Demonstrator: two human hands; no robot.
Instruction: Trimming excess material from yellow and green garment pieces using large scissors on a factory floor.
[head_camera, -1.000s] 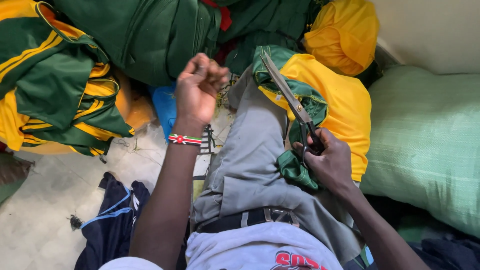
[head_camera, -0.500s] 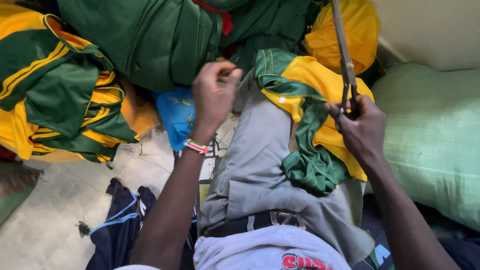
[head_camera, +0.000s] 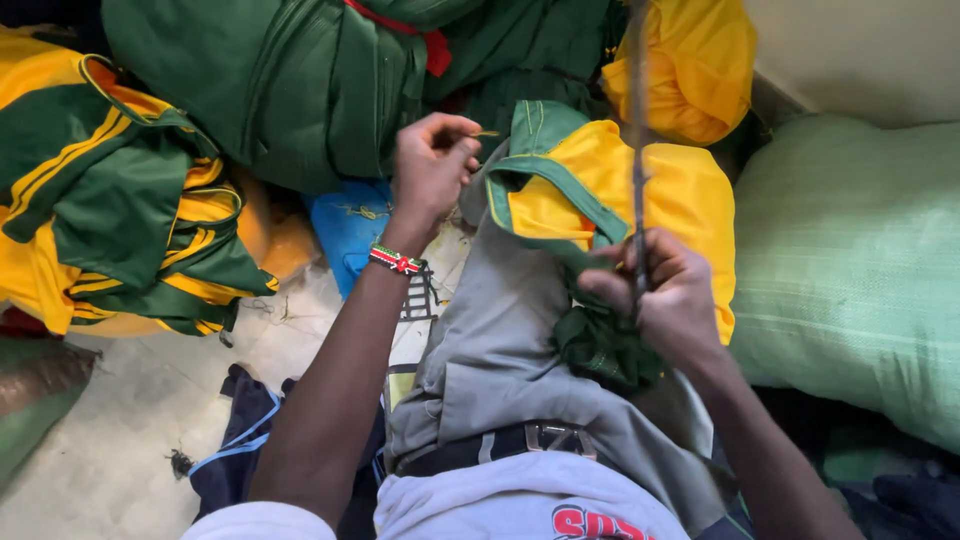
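While we sit with the green and yellow garment (head_camera: 600, 190) draped over our grey-trousered thigh (head_camera: 500, 340), our right hand (head_camera: 665, 300) is closed around the handles of the scissors (head_camera: 637, 150), whose blades point up and away, blurred. Our left hand (head_camera: 430, 165), wrist banded with a beaded bracelet (head_camera: 397, 260), pinches a thin thread (head_camera: 485, 133) between thumb and fingertips just past the garment's green collar edge. To trim well, we judge the thread should be kept taut and the blades brought close to the seam without nicking cloth. Beyond lie stacked green and yellow garments (head_camera: 120, 200) and a pale green sack (head_camera: 850, 260).
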